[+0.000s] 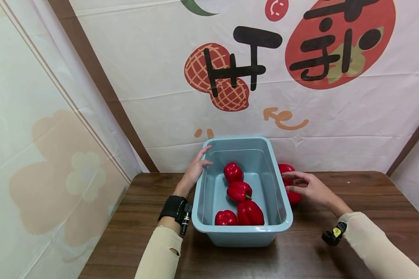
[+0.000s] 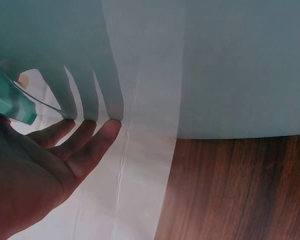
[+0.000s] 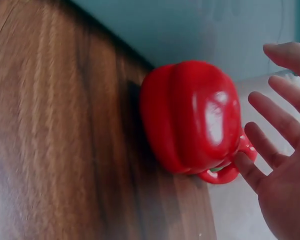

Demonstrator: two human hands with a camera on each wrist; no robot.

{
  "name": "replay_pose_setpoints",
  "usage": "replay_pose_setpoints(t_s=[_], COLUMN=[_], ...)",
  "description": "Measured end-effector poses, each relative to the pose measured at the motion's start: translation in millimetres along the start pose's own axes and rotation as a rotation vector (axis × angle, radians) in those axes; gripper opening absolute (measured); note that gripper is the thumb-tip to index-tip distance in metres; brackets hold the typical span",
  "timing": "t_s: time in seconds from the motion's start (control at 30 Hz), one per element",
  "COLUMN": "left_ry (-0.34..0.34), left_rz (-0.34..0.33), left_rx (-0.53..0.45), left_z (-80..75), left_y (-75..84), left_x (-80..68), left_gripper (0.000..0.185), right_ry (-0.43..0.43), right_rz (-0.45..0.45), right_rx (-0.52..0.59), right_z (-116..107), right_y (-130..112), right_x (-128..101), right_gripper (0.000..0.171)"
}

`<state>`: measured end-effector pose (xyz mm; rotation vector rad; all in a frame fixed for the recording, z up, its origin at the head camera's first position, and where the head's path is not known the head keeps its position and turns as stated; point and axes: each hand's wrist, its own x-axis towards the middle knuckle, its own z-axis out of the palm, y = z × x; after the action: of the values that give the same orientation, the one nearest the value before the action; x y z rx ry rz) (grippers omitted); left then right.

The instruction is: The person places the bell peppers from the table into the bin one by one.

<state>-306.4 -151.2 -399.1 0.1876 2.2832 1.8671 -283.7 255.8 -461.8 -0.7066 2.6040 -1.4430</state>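
Observation:
A light blue plastic bin (image 1: 240, 236) stands on the table with several red bell peppers (image 1: 239, 192) lying inside it. My left hand (image 1: 194, 169) holds the bin's left rim, thumb over the edge; in the left wrist view its fingertips (image 2: 114, 122) lie against the outer wall. To the right of the bin, my right hand (image 1: 309, 189) hovers with fingers spread and nothing held. Beside it, close to the bin's wall, a red bell pepper (image 3: 190, 117) rests on the table. Another bell pepper (image 3: 225, 173) shows partly behind that one in the right wrist view.
The dark wooden table (image 1: 143, 232) ends at a white printed cloth backdrop (image 1: 153, 120) just behind the bin. A second cloth (image 1: 38, 155) hangs along the left side. Bare wood shows on both sides of the bin.

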Motion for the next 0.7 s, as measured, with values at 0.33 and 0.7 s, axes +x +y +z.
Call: replay_pose_setpoints(t_s=[0.33, 0.7], left_ry=[0.014, -0.006], left_rz=[0.000, -0.011], left_rx=[-0.002, -0.007], left_z=[0.7, -0.1], left_y=[-0.1, 1.0], left_x=[1.6, 0.6], left_gripper=[0.058, 0.059], right_ry=[-0.033, 0.024], right_rz=[0.062, 0.023], right_rx=[-0.070, -0.138], right_z=[7, 18], right_y=[2, 12], right_x=[-3, -2], right_gripper=[0.064, 0.070])
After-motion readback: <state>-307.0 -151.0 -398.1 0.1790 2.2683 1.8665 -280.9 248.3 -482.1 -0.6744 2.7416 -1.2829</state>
